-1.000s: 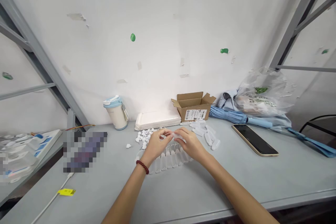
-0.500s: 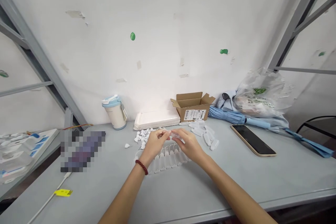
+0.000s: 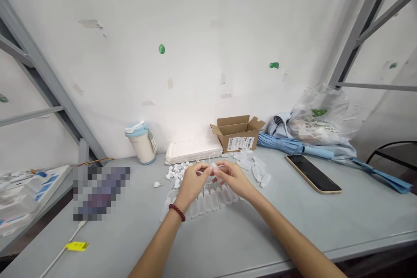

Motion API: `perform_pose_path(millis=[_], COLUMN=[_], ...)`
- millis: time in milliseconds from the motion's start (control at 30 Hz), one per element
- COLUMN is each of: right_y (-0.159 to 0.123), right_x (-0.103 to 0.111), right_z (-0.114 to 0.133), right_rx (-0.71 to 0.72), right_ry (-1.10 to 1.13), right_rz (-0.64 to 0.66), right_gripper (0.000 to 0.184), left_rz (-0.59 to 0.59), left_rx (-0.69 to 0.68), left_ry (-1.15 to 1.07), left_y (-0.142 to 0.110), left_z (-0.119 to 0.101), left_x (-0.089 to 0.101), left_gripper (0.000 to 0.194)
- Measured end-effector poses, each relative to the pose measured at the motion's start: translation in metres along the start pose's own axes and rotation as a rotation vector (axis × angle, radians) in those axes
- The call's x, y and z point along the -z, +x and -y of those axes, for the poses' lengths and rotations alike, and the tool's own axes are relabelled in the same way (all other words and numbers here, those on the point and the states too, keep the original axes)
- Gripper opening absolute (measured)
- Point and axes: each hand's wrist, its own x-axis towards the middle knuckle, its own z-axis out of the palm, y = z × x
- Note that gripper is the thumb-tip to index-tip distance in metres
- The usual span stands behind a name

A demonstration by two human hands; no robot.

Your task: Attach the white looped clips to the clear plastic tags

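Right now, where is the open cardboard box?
In the head view, the box sits just right of centre, between the white stack and the blue umbrella.

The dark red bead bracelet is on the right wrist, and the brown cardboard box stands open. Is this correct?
Not quite: the head view shows the dark red bead bracelet on the left wrist. The brown cardboard box does stand open.

A cream cup (image 3: 142, 145) with a pale blue lid stands near the wall (image 3: 195, 30). A folded blue umbrella (image 3: 282, 143) lies in front of a clear plastic bag (image 3: 321, 118). A phone (image 3: 312, 173) lies face up, its screen dark.
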Motion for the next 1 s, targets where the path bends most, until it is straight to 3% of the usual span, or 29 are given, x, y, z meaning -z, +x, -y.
perform_pose_path(millis=[200, 400, 633, 867, 1000], right_y=[0.002, 0.008, 0.006, 0.002, -0.008], right_x=[0.015, 0.039, 0.047, 0.058, 0.066], right_z=[0.002, -0.002, -0.002, -0.004, -0.011], right_rx=[0.008, -0.004, -0.081, -0.157, -0.235], right_ry=[-0.067, -0.182, -0.164, -0.200, -0.238], right_rz=[-0.090, -0.279, -0.274, -0.349, -0.345], right_gripper=[0.032, 0.027, 0.021, 0.020, 0.021], left_rz=[-0.075, -0.078, -0.054, -0.151, 0.004], left_rx=[0.001, -0.001, -0.013, 0.013, 0.016], left_ry=[0.092, 0.148, 0.187, 0.226, 0.433], left_y=[0.000, -0.002, -0.005, -0.010, -0.039], left_z=[-0.001, -0.005, -0.010, -0.004, 0.018], left_x=[0.002, 0.006, 0.009, 0.051, 0.078], left_gripper=[0.021, 0.020, 0.020, 0.026, 0.027])
